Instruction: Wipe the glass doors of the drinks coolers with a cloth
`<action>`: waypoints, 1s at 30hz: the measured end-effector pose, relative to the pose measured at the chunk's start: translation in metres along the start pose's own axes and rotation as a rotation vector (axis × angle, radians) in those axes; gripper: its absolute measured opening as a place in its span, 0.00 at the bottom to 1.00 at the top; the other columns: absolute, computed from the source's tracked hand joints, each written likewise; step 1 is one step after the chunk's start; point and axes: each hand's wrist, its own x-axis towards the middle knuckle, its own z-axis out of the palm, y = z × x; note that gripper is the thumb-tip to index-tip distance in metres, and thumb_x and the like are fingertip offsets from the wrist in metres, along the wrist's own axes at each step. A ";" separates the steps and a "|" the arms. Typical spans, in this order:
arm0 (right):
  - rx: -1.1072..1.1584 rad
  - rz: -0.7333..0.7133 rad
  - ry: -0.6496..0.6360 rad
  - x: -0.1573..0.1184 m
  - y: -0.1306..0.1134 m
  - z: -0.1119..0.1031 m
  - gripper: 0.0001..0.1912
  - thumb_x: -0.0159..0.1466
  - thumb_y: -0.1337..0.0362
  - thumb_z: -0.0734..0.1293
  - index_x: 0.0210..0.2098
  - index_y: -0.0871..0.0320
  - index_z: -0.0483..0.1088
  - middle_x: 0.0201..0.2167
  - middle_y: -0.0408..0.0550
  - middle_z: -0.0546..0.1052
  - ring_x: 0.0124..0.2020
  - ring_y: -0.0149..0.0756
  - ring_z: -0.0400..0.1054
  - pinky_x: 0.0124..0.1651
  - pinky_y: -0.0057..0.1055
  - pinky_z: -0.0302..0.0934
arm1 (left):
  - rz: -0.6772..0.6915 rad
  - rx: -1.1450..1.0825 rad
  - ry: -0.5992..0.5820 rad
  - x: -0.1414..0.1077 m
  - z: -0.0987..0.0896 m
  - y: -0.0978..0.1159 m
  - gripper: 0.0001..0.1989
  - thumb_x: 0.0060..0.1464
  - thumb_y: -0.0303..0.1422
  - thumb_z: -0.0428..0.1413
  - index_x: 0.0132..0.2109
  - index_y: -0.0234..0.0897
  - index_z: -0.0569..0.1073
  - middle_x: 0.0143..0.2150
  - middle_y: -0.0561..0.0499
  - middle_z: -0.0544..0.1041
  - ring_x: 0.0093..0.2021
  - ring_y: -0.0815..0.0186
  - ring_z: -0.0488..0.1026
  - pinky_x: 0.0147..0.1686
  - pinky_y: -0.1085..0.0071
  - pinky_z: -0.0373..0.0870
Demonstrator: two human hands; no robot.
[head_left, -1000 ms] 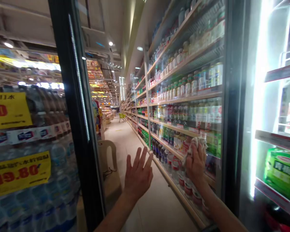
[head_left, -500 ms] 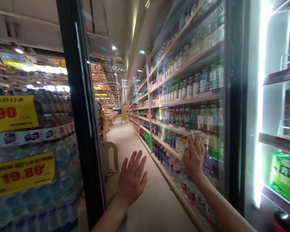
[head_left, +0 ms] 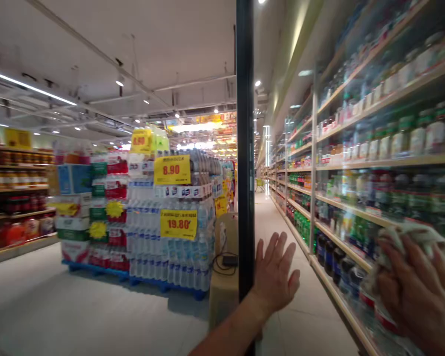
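A glass door with a dark frame [head_left: 245, 148] stands in front of me, and bottles on shelves show in or through its glass. My left hand [head_left: 276, 272] lies flat against the glass beside the frame, fingers spread and holding nothing. At the lower right, my right hand [head_left: 417, 291] presses a pale, crumpled cloth [head_left: 430, 237] to the glass. The cloth bunches above and beside the fingers, and the hand is slightly blurred.
Stacked packs of bottled water [head_left: 148, 232] with yellow price signs [head_left: 171, 169] stand on a blue pallet [head_left: 166, 286] to the left. A beige chair [head_left: 224, 287] with a dark device and cable is behind the frame. Stocked shelves [head_left: 18, 190] line the far left.
The view has turned left, and more of the store floor shows. The door frame appears further right. My right hand and the cloth look larger and closer, at the right edge. My left hand stays spread.
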 end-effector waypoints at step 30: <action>-0.059 -0.212 -0.396 -0.031 -0.029 -0.008 0.23 0.59 0.68 0.60 0.53 0.49 0.64 0.55 0.47 0.68 0.63 0.43 0.48 0.64 0.51 0.38 | -0.051 -0.114 0.089 -0.019 0.042 -0.010 0.33 0.54 0.34 0.52 0.64 0.36 0.49 0.64 0.38 0.54 0.66 0.55 0.43 0.62 0.50 0.40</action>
